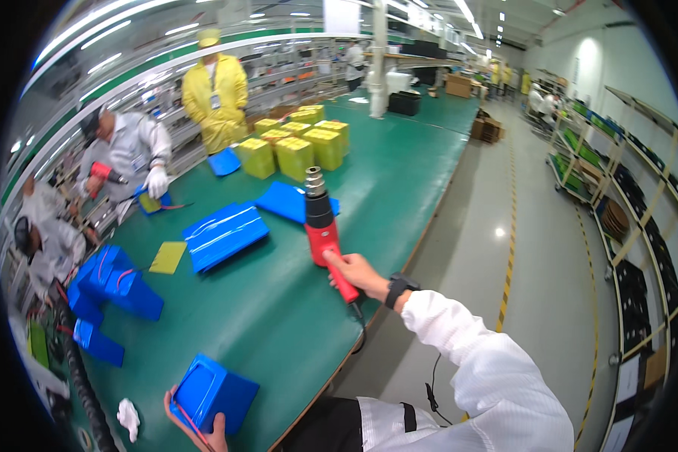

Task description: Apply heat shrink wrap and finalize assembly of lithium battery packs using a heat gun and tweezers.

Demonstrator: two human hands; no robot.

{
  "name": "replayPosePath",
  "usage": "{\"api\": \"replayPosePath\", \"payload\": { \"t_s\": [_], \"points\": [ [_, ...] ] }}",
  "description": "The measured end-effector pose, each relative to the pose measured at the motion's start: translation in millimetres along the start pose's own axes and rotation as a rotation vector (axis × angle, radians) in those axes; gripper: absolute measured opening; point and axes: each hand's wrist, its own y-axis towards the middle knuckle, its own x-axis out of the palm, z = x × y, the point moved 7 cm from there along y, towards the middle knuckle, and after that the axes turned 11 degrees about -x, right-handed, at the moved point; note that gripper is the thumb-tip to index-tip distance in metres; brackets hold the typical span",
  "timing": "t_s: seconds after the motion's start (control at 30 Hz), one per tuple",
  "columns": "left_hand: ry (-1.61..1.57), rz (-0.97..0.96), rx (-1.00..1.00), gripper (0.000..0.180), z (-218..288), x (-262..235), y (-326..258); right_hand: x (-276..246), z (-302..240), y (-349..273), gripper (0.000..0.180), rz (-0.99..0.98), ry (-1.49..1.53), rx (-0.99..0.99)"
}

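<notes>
My right hand (358,273) is wrapped round the handle of a red heat gun (322,233), held over the green table with its metal nozzle pointing up and away from me. A black cord hangs from the handle's end. Near the table's front edge, my left hand (217,435) grips a block-shaped pack in shiny blue wrap (226,393). Red wire runs along the pack's near side, by the fingers. Between the hands and the far side lie flat blue sleeves (226,233), with another blue sleeve (282,200) partly behind the heat gun.
Several blue-wrapped packs (117,282) stand at the left, beside a yellow-green sheet (168,258). A crumpled white glove (128,418) lies nearby. Several yellow blocks (295,157) stand farther back. A co-worker (132,143) holds another red heat gun; another person (215,94) wears yellow. Shelving racks (633,218) line the right.
</notes>
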Motion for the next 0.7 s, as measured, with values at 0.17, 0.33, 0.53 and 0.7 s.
{"api": "replayPosePath", "payload": {
  "t_s": [0.17,0.33,0.53,0.7],
  "points": [
    [-0.240,0.142,0.071,0.114,0.9,-12.4,3.4,4.3,-67.7,-28.1,0.053,0.499,-0.683,-0.709],
    [-0.222,0.244,0.146,0.074,0.6,-0.2,13.9,145.4,-116.5,-81.1,0.054,-0.246,-0.139,-0.625],
    [-0.205,0.291,0.171,0.064,2.1,-2.1,7.7,300.5,-92.6,-128.7,0.061,-0.633,0.127,-0.689],
    [-0.287,0.276,0.092,0.070,-21.4,-39.3,7.7,328.9,-91.2,-157.8,0.057,-0.513,0.356,-0.561]
  ]
}}
